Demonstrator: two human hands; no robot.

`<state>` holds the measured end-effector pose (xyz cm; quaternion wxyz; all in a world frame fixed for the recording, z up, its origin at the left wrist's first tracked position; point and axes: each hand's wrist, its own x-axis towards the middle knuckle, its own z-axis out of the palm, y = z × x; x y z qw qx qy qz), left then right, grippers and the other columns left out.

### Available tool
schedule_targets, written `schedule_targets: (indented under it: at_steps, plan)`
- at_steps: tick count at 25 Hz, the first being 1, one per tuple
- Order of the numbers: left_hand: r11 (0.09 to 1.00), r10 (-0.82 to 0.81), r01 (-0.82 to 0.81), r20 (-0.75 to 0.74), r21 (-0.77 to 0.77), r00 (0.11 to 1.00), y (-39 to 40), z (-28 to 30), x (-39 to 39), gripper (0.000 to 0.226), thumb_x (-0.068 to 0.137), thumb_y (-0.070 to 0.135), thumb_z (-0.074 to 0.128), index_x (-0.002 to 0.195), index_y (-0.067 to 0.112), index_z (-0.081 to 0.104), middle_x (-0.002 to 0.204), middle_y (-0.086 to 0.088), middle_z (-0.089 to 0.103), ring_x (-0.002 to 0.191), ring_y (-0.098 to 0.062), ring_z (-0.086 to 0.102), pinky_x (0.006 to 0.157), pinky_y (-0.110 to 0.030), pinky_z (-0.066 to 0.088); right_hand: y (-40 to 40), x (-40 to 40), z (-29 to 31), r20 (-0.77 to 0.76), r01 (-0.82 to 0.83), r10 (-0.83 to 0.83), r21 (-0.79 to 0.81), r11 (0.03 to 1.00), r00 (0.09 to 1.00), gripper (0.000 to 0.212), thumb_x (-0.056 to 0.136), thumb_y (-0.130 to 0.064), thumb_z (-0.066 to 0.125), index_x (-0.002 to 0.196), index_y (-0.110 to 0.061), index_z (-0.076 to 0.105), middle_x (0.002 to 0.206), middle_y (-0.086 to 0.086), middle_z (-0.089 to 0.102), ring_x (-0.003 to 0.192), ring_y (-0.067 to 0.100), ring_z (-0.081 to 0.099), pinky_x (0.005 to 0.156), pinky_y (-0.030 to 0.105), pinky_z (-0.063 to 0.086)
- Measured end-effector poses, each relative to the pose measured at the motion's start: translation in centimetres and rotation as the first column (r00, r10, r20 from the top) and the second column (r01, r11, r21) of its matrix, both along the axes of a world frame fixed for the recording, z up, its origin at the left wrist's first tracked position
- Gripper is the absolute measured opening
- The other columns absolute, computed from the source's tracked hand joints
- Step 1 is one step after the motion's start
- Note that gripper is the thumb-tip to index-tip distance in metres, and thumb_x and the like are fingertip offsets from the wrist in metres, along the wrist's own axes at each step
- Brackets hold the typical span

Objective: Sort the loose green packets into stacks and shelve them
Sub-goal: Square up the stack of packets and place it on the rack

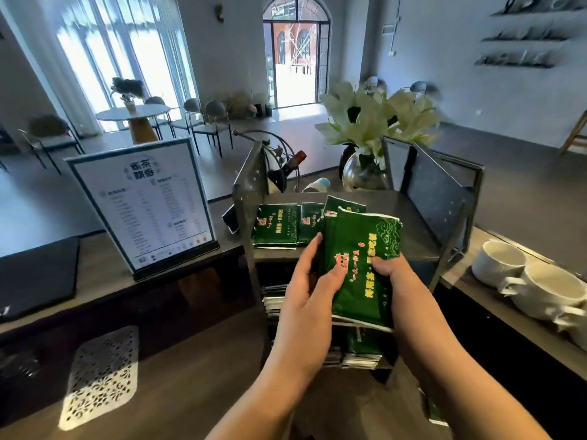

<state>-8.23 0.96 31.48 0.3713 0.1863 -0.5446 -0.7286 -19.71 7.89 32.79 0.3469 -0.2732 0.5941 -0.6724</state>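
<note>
Both hands hold a stack of green packets with yellow and red print, tilted up in front of a small metal shelf. My left hand grips the stack's left edge, thumb on its face. My right hand pinches the right side. On the shelf's top board lie two more green packet stacks side by side at the left. Under the held stack, further packets lie on lower levels, partly hidden.
A framed menu stand stands left of the shelf on the dark counter. A white patterned mat lies at lower left. White cups sit at right. A vase of white lilies and a wine bottle stand behind the shelf.
</note>
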Motion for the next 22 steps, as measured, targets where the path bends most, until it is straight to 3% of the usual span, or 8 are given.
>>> schedule_targets:
  at_steps: [2, 5, 8, 10, 14, 17, 20, 22]
  plan:
    - [0.999, 0.050, -0.050, -0.005, 0.006, 0.999, -0.7, 1.2, 0.4, 0.056, 0.083, 0.033, 0.071, 0.137, 0.034, 0.054, 0.116, 0.009, 0.074, 0.106, -0.012, 0.072, 0.080, -0.020, 0.058, -0.7, 0.2, 2.1, -0.037, 0.018, -0.017, 0.024, 1.000, 0.999, 0.034, 0.066, -0.053, 0.056, 0.095, -0.046, 0.071, 0.102, -0.001, 0.076, 0.097, 0.024, 0.072, 0.093, 0.051, 0.053]
    - [0.991, 0.133, -0.132, -0.021, 0.007, 0.991, -1.7, 2.2, 0.7, 0.068, 0.071, 0.048, 0.076, 0.134, 0.033, 0.056, 0.116, 0.005, 0.075, 0.108, -0.014, 0.071, 0.090, -0.028, 0.059, -2.5, -0.2, 4.5, -0.048, 0.011, -0.008, 0.061, 0.998, 0.999, 0.048, 0.069, -0.054, 0.055, 0.107, -0.027, 0.069, 0.100, 0.002, 0.077, 0.093, 0.023, 0.073, 0.087, 0.043, 0.054]
    - [0.971, 0.234, -0.231, -0.031, 0.066, 0.972, -3.0, 2.7, 0.4, 0.074, 0.068, 0.053, 0.080, 0.132, 0.022, 0.061, 0.112, 0.002, 0.077, 0.108, -0.014, 0.072, 0.089, -0.027, 0.058, -5.7, -0.7, 6.2, -0.022, 0.022, -0.019, 0.138, 0.990, 1.000, 0.035, 0.090, -0.042, 0.050, 0.112, -0.020, 0.065, 0.098, 0.006, 0.077, 0.087, 0.024, 0.073, 0.075, 0.037, 0.055]
    - [0.943, 0.309, -0.301, -0.041, 0.142, 0.950, -3.8, 2.8, 0.2, 0.069, 0.070, 0.049, 0.085, 0.126, 0.013, 0.067, 0.110, 0.000, 0.077, 0.106, -0.014, 0.072, 0.089, -0.025, 0.058, -8.1, -1.1, 6.7, -0.007, -0.003, 0.004, 0.157, 0.988, 1.000, 0.035, 0.094, -0.037, 0.047, 0.116, -0.015, 0.063, 0.101, 0.010, 0.076, 0.090, 0.027, 0.072, 0.082, 0.041, 0.057]
    - [0.857, 0.422, -0.385, -0.039, 0.341, 0.906, -5.3, 2.7, -0.7, 0.050, 0.074, 0.035, 0.080, 0.115, 0.007, 0.074, 0.106, -0.003, 0.078, 0.104, -0.013, 0.073, 0.100, -0.033, 0.054, -12.0, -1.9, 6.8, -0.057, -0.099, 0.110, 0.176, 0.979, 0.992, 0.039, 0.094, -0.035, 0.045, 0.121, -0.011, 0.060, 0.084, 0.006, 0.077, 0.063, 0.016, 0.070, 0.051, 0.021, 0.050]
    - [0.797, 0.478, -0.422, -0.023, 0.432, 0.878, -5.8, 2.4, -1.3, 0.035, 0.083, 0.028, 0.079, 0.112, 0.009, 0.075, 0.104, 0.000, 0.079, 0.101, -0.010, 0.074, 0.099, -0.030, 0.054, -13.7, -2.5, 6.5, -0.135, -0.138, 0.179, 0.269, 0.953, 0.975, 0.050, 0.089, -0.042, 0.047, 0.127, -0.011, 0.056, 0.095, 0.008, 0.076, 0.074, 0.019, 0.072, 0.062, 0.026, 0.048]
    - [0.762, 0.536, -0.462, -0.040, 0.452, 0.844, -6.1, 2.1, -1.4, 0.030, 0.085, 0.026, 0.077, 0.111, 0.012, 0.075, 0.101, 0.002, 0.079, 0.097, -0.007, 0.074, 0.085, -0.019, 0.057, -15.0, -2.7, 6.9, -0.114, -0.143, 0.188, 0.319, 0.937, 0.975, 0.049, 0.083, -0.045, 0.051, 0.116, -0.011, 0.064, 0.090, 0.007, 0.078, 0.076, 0.021, 0.074, 0.069, 0.031, 0.055]
    - [0.735, 0.589, -0.502, -0.062, 0.457, 0.806, -6.0, 1.8, -1.5, 0.027, 0.085, 0.022, 0.077, 0.110, 0.011, 0.075, 0.099, 0.001, 0.079, 0.097, -0.008, 0.074, 0.077, -0.013, 0.056, -15.6, -2.8, 7.0, -0.093, -0.164, 0.204, 0.326, 0.931, 0.974, 0.051, 0.077, -0.044, 0.055, 0.112, -0.009, 0.066, 0.093, 0.010, 0.077, 0.084, 0.027, 0.074, 0.083, 0.041, 0.059]
